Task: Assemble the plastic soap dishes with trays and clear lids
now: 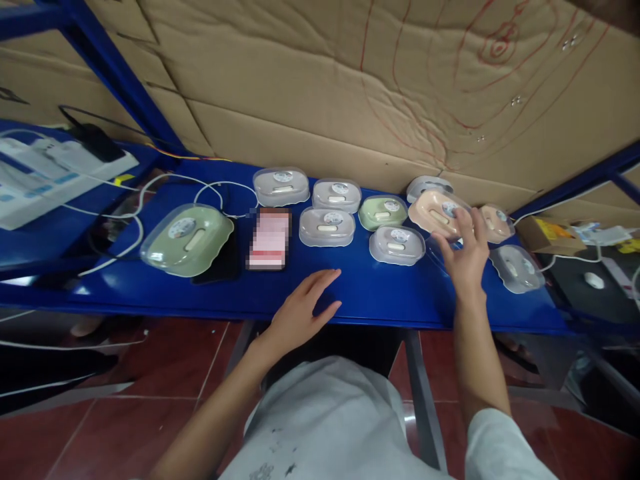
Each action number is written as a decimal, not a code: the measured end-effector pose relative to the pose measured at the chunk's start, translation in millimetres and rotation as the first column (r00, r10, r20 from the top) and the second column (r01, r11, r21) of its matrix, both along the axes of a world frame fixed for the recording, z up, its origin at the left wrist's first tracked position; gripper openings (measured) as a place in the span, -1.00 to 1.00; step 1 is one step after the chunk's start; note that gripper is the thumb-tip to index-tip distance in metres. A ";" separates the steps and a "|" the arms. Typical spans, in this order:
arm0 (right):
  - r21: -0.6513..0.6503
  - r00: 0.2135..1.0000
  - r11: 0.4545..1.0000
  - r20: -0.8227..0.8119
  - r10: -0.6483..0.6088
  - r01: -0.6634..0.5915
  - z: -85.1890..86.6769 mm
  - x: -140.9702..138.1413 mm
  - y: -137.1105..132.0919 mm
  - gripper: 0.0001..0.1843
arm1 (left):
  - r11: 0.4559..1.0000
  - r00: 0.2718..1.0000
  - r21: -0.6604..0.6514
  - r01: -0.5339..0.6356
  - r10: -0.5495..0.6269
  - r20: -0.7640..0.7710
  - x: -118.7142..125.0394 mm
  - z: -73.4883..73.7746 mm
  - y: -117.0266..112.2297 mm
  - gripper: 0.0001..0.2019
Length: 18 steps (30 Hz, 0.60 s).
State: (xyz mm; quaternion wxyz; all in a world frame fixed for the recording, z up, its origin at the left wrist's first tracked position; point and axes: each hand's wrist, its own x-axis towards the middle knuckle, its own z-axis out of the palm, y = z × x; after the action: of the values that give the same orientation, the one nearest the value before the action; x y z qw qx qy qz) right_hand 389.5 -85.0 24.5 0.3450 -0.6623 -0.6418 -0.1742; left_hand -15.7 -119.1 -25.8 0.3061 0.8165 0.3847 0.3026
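Note:
My right hand (466,250) grips the near right edge of a peach lidded box (434,212), thumb below and fingers over its side. The box looks like a soap box, with a clear domed lid, a round sticker and a pale bar on top. It is tilted and appears raised; a clear piece (443,257) lies under the hand. My left hand (306,305) hovers at the table's front edge, fingers stretched out, holding nothing. Similar boxes stand around: a green one (383,212), a grey one (397,245), another peach one (495,223) and several more grey ones.
A phone (269,239) with a blurred-out screen lies on the blue table (350,287), left of the grey boxes. Farther left sits a larger-looking green box (189,240) on a dark flat object. White cables and a power strip (65,180) are at left; cardboard (300,80) walls the back.

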 end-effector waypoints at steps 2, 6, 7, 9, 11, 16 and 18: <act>-0.098 0.998 0.993 0.026 -0.059 0.061 -0.6 17.9 26.0 -0.28 | 1.000 1.000 0.025 -0.002 0.003 -0.022 0.3 -2.4 0.2 -0.52; -0.244 1.000 0.970 0.001 -0.018 0.018 -16.1 25.3 51.6 -0.28 | 0.995 1.000 0.103 -0.005 0.008 -0.025 0.4 -8.1 1.0 -0.63; -0.274 1.000 0.961 -0.024 0.019 -0.025 -19.9 26.1 53.6 -0.29 | 0.993 1.000 0.120 -0.009 0.013 -0.027 0.7 -8.8 1.1 -0.65; -0.326 0.995 0.941 -0.052 0.085 -0.097 -24.1 33.3 55.8 -0.33 | 0.989 0.999 0.146 -0.020 0.025 -0.034 1.7 -9.0 1.0 -0.68; -0.353 0.995 0.931 -0.016 0.095 -0.094 -23.1 50.3 59.0 -0.37 | 0.986 0.999 0.162 -0.024 0.031 -0.042 3.0 -8.4 0.6 -0.70; -0.376 0.997 0.926 0.080 -0.015 0.044 -15.1 111.0 69.7 -0.47 | 0.978 0.998 0.208 -0.030 0.040 -0.045 5.2 -7.7 -0.2 -0.74; -0.403 0.994 0.914 0.108 -0.013 0.055 -17.0 126.4 69.5 -0.59 | 0.974 0.998 0.225 -0.032 0.044 -0.048 5.4 -8.1 -0.2 -0.74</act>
State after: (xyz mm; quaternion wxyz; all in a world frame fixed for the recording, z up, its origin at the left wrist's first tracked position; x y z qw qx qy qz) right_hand 515.9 -15.5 7.5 0.1637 -0.7205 -0.6693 -0.0775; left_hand -10.3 -119.2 -33.9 0.1958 0.8462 0.3714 0.3281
